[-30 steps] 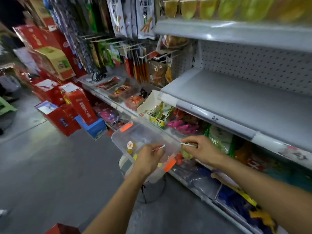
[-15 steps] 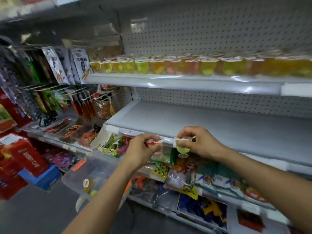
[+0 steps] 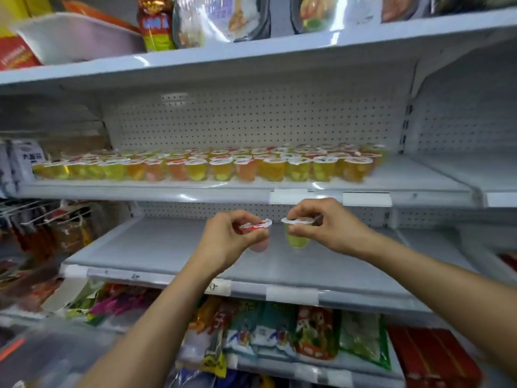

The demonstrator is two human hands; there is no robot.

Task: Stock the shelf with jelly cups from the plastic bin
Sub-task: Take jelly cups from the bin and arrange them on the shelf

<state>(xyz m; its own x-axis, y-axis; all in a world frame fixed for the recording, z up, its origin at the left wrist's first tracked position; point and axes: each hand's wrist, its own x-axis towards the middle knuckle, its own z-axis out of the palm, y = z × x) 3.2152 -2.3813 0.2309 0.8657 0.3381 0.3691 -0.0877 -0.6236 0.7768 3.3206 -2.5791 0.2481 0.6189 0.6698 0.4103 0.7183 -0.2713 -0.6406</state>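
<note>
Pinching a pink jelly cup [image 3: 258, 244] in our left hand [image 3: 226, 242] and a green jelly cup [image 3: 297, 238] in our right hand [image 3: 333, 228], we hold them upright, just beside each other, over the grey shelf [image 3: 156, 247]. Rows of jelly cups [image 3: 221, 168] stand on the upper shelf [image 3: 140, 193]; the plastic bin [image 3: 42, 357] shows blurred at lower left.

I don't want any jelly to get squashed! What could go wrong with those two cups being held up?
Each grip is just a fingertip pinch near the lid: the left hand holds the pink jelly cup, the right hand the green jelly cup. Either might slip and drop. The jelly cup rows stand packed close to the shelf edge, so squeezing a cup in could knock others off.
</note>
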